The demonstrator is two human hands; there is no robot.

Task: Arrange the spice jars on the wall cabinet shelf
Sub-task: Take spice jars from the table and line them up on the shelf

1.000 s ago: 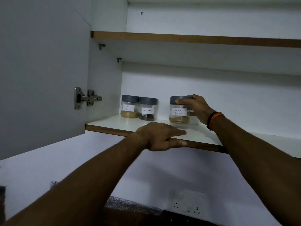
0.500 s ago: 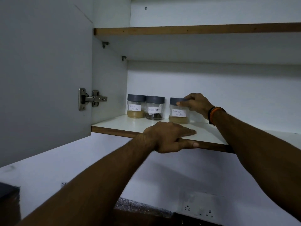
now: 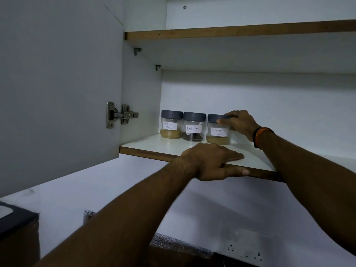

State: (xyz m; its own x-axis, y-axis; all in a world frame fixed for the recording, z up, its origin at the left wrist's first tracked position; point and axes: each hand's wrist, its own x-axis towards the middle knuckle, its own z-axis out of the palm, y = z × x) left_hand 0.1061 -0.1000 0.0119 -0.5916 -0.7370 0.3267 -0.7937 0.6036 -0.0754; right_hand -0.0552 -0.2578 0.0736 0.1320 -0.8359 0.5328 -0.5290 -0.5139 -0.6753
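Three clear jars with grey lids stand in a row at the back left of the lower shelf (image 3: 154, 145). From the left they are the Garam Masala jar (image 3: 171, 124), the Black Pepper jar (image 3: 193, 126) and the Coriander Powder jar (image 3: 217, 132). My right hand (image 3: 238, 123) grips the Coriander Powder jar by its lid and right side; the jar rests on the shelf close beside the Black Pepper jar. My left hand (image 3: 212, 160) clasps the shelf's brown front edge, fingers on top and thumb under it.
The cabinet door (image 3: 57, 93) hangs open at the left on a metal hinge (image 3: 120, 114). An upper shelf (image 3: 231, 32) runs above. A wall socket (image 3: 244, 251) sits below on the white wall. A dark object (image 3: 13, 216) is at the lower left.
My right hand has slid the Coriander Powder jar leftward until it stands close beside the Black Pepper jar. My left hand has stayed on the shelf edge.
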